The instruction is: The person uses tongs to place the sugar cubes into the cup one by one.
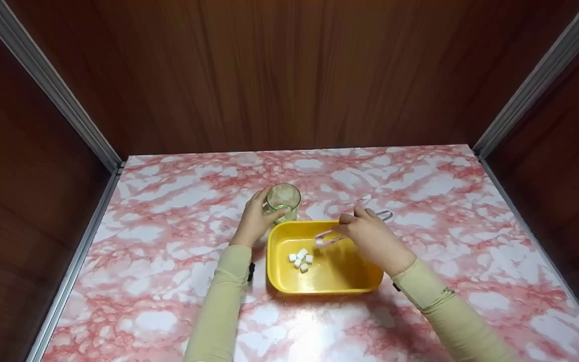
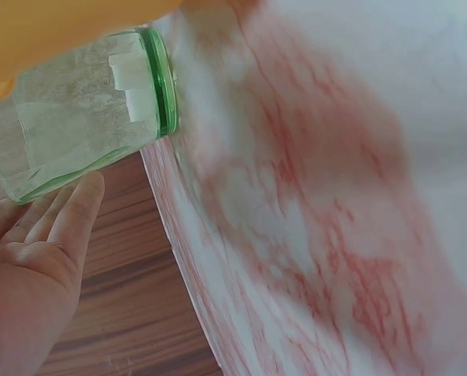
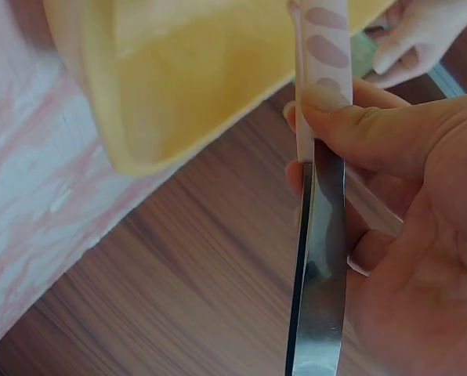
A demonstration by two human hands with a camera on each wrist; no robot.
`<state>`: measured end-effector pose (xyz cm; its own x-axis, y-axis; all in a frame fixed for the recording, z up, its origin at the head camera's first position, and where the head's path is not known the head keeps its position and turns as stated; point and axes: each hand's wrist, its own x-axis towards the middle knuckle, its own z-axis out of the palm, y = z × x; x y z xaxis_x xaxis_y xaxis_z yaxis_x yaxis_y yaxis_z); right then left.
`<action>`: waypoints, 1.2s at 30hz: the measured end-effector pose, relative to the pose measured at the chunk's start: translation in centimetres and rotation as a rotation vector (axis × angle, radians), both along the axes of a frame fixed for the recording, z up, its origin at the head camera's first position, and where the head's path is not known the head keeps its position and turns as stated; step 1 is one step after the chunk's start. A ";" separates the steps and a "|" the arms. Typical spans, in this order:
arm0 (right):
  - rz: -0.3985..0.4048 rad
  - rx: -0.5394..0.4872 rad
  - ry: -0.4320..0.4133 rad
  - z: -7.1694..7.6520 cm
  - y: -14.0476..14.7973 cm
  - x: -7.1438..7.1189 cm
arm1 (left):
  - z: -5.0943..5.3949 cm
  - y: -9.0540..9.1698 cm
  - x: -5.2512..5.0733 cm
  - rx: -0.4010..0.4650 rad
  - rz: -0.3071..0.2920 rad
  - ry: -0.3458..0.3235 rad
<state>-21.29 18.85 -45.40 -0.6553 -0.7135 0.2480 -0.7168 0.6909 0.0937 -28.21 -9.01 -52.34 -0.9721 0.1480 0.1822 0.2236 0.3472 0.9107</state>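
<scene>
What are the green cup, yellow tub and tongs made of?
The green cup looks like smooth glass, maybe hard plastic: it's see-through. The yellow tub is probably plastic, smooth and evenly colored. The tongs seem shiny metal, reflecting light; their pink-spotted part could be coated or plastic.

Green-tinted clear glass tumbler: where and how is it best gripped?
The tumbler is likely best gripped by its side wall from the left, where the left hand holds it: it stands upright and round-sided, and the yellow rectangular plastic basin crowds its near side.
</scene>
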 end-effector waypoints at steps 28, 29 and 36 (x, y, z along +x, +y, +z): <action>-0.026 -0.014 -0.001 3.0 -0.4 -1.6 | 0.0 0.2 0.0 -0.034 0.021 -0.003; -0.023 -0.017 -0.003 3.1 -0.4 -1.8 | -0.1 0.2 0.0 -0.029 0.018 0.000; -0.009 -0.022 0.019 3.4 -0.4 -2.5 | -0.2 0.1 -0.1 -0.021 0.021 0.006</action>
<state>-23.82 18.40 -41.95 -0.6567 -0.7017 0.2763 -0.7087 0.6995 0.0919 -28.26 -8.89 -52.57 -0.9738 0.1317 0.1852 0.2216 0.3708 0.9019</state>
